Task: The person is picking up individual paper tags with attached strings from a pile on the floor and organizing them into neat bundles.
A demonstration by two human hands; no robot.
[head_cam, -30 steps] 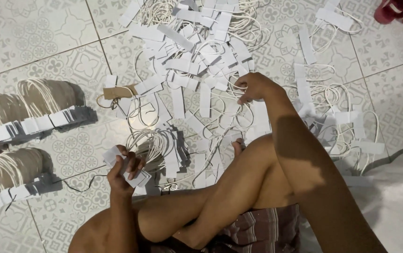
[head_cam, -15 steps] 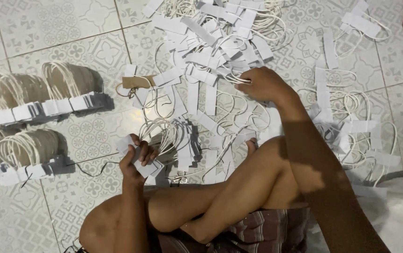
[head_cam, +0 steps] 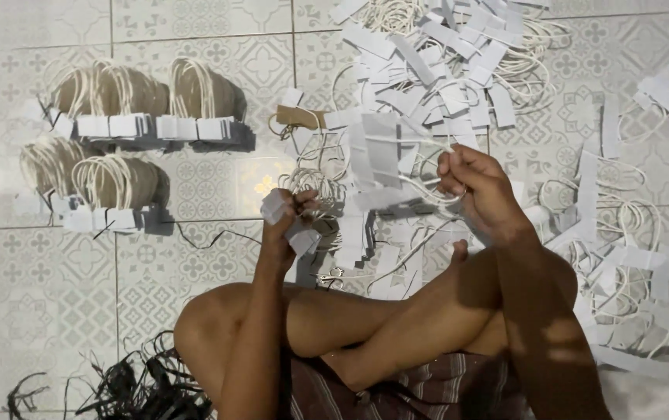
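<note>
- White paper tags on cream string loops [head_cam: 428, 85]: loose heap spread over the patterned tile floor [head_cam: 77, 288] in front of my crossed legs, more scattered off to the right.
- Left hand [head_cam: 287, 222]: fist closed round a small stack of gathered white tags [head_cam: 291, 227], held just above my knee.
- Right hand [head_cam: 478, 187]: fingers pinched on one tag's string, lifted above the heap; the tag [head_cam: 381, 152] hangs blurred off it to the left, between both hands.
- Bundled tags [head_cam: 143, 124]: finished bunches, strings looped up, tags lined up in rows, two rows on the floor at left, well apart from the heap.
- Brown card tag [head_cam: 299, 117]: lying at the heap's left edge.
- Black string tangle [head_cam: 140, 385]: on the floor by my left knee.
- Step, my read: collecting singles into the left-hand stack, mid-transfer of one tag.
- Next move calls for: bringing the pinched tag across, squaring it flat against the stack, keeping its loop from snagging the heap's strings.
</note>
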